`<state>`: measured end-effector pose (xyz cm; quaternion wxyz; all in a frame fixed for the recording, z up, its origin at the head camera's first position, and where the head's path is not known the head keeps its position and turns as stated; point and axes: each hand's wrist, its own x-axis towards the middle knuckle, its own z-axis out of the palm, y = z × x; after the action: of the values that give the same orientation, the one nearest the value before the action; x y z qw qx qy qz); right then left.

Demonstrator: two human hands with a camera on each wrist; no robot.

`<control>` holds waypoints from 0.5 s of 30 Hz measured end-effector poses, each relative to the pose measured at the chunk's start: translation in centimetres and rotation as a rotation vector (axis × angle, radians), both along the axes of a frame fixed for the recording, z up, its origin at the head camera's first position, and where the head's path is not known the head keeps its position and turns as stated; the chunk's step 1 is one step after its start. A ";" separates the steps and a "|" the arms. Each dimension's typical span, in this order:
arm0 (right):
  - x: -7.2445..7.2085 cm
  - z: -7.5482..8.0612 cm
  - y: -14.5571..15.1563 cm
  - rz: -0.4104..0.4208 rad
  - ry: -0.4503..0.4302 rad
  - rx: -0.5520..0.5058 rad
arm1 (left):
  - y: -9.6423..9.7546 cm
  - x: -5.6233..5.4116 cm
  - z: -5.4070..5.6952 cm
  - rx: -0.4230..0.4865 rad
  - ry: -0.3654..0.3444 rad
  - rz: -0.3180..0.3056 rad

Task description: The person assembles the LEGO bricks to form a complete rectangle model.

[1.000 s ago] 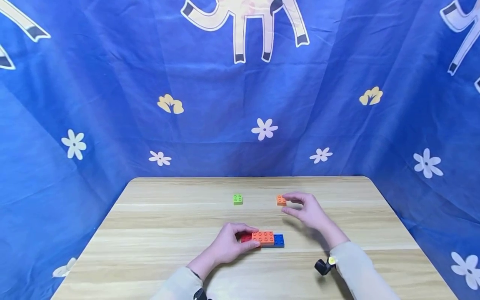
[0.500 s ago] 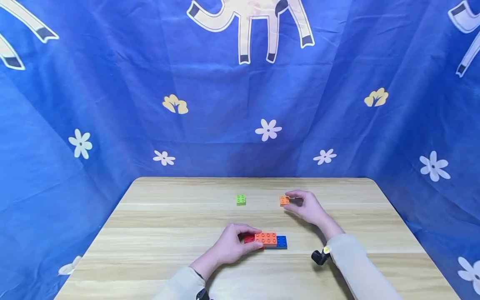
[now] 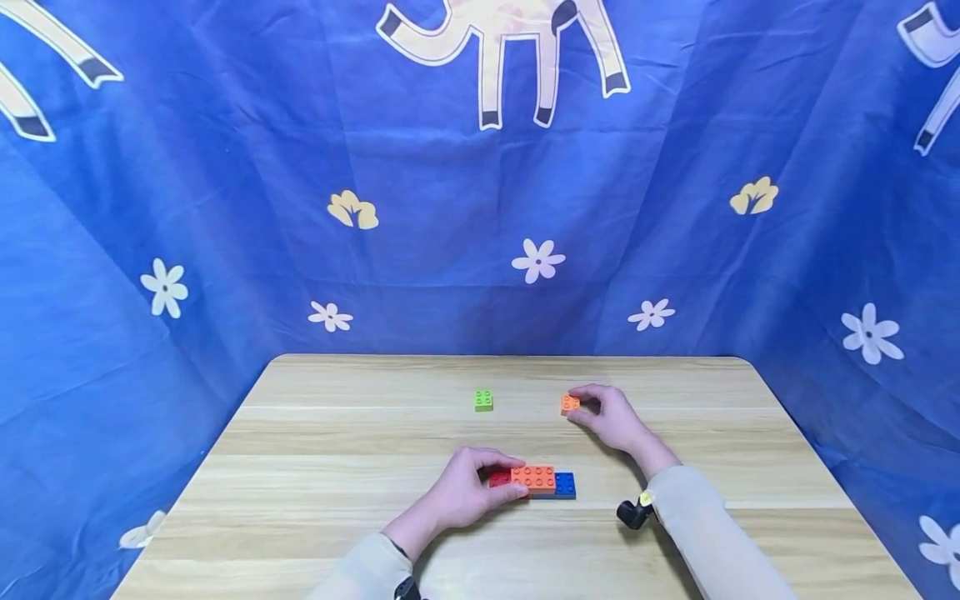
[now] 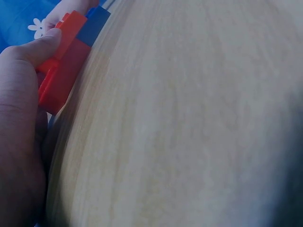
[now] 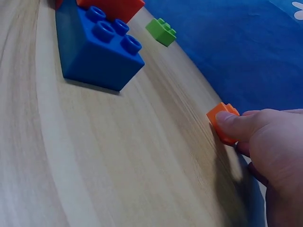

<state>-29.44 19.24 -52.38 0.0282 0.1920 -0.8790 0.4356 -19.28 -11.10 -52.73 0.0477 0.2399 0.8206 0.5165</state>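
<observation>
There are five bricks (image 3: 533, 477), two hands (image 3: 461, 492), one table (image 3: 337, 433)

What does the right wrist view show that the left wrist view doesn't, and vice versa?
Right wrist only: the green brick, and the small orange brick pinched by the right hand.
Left wrist only: the left hand, its thumb against the long orange brick.
Both: that long orange brick, the blue brick, the tabletop and blue cloth.
</observation>
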 end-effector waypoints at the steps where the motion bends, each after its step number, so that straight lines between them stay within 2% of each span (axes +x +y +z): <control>1: 0.1 0.0 0.0 -0.003 0.000 0.002 | 0.0 0.0 0.0 0.001 -0.001 0.000; 9: 0.7 0.7 0.1 -0.033 -0.042 -0.011 | 0.0 0.0 -0.2 0.009 -0.004 -0.002; 15: 1.4 1.5 0.2 -0.012 -0.043 -0.055 | 0.0 -0.1 -0.2 0.013 0.000 -0.004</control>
<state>-28.06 19.43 -50.89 0.0171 0.1762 -0.8682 0.4635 -19.34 -11.09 -52.98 0.0474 0.2417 0.8168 0.5216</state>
